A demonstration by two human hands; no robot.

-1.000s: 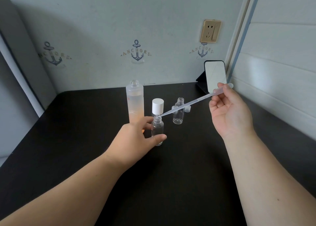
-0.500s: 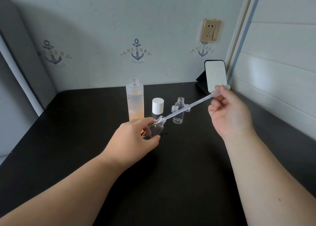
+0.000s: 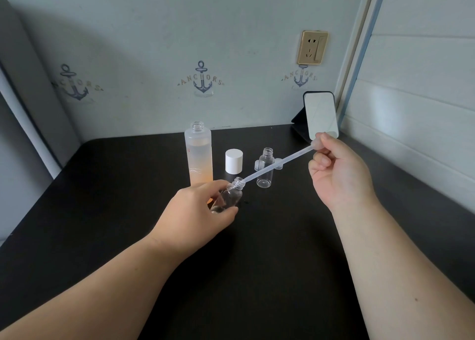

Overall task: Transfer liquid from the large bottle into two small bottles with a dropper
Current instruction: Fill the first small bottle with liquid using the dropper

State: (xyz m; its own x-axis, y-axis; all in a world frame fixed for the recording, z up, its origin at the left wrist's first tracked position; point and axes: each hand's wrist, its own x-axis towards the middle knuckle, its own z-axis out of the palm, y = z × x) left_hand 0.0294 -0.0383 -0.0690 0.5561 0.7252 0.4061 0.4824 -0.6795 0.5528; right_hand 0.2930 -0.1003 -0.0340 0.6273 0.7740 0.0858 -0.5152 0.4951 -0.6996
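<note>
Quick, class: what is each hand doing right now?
Left hand: grip closed around the tilted small bottle.
Right hand: pinching the dropper bulb.

Far wall, left: pale blue wallpaper (image 3: 154,44) printed with a navy anchor emblem (image 3: 74,87), lettering partly shadowed, reads "ANCHORS".
Far wall, middle: second navy anchor print (image 3: 202,80), "ANCHORS" across it.
Far wall, right: third anchor print (image 3: 300,78) under the gold wall socket (image 3: 312,47), "ANCHORS".
Tall frosted bottle (image 3: 198,157): small markings, unreadable.

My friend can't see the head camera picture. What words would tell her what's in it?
A left hand tilts a small clear bottle while the right hand pinches a dropper, its tip at the bottle's mouth. Behind them on the black table stand a large open bottle, a white cap and a second small bottle.
</note>
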